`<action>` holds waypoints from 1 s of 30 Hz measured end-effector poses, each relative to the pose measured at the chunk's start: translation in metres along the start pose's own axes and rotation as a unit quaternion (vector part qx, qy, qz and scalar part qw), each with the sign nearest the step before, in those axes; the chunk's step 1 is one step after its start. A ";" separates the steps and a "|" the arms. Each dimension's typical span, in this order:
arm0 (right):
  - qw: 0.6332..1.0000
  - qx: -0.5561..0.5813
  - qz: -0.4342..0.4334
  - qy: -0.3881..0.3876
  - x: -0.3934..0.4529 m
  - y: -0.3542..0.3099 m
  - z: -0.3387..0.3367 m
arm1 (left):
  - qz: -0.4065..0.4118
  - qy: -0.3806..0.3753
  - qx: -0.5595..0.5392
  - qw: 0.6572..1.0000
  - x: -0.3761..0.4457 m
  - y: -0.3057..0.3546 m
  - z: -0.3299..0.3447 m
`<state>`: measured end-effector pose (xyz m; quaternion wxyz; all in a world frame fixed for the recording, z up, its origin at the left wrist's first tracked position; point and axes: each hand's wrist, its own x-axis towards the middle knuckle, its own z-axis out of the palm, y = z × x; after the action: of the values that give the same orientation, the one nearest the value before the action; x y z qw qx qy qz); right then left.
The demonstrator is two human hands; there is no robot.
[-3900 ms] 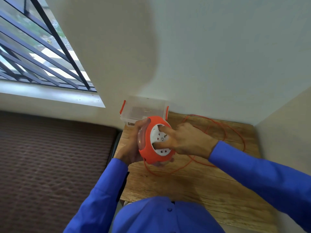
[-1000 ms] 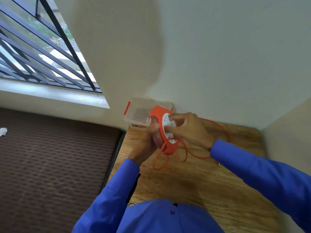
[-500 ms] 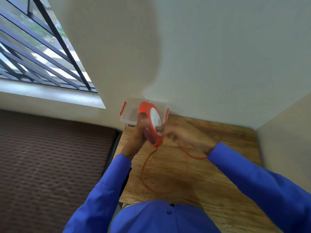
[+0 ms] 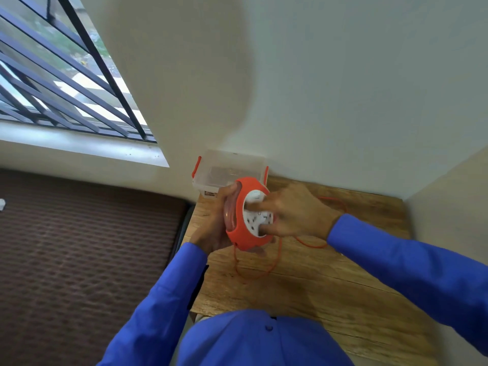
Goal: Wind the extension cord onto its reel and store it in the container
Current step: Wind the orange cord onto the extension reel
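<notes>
Two hands hold the reel [image 4: 244, 235] above the table [image 4: 330, 286], just in front of the container [image 4: 229, 167]: the left hand [image 4: 214, 231] grips its rim from behind, and the right hand [image 4: 287, 215] presses fingers into the white socket face, apparently to turn it. Winding looks partly done, since a loop of cord [image 4: 274, 262] hangs below the reel and more trails across the wood toward the wall, so the rest must be wound before storing; the open container sits at the table's far corner, and nothing seems to block the way
</notes>
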<state>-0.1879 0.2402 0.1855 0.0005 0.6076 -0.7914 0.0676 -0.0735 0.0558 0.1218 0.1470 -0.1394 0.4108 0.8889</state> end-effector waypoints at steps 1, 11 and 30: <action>0.986 0.136 0.095 0.018 0.002 -0.003 0.001 | 0.028 -0.008 0.004 1.000 0.002 -0.001 0.005; 0.554 0.711 0.431 -0.052 0.017 0.008 0.010 | 0.366 0.084 0.450 0.810 0.020 0.006 0.030; 0.976 -0.141 -0.164 -0.008 -0.005 -0.008 -0.008 | -0.033 -0.015 -0.004 0.999 -0.008 0.003 -0.003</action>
<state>-0.1798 0.2435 0.1942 0.0913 0.7232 -0.6827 -0.0503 -0.0671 0.0505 0.1254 0.1823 -0.1400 0.4002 0.8871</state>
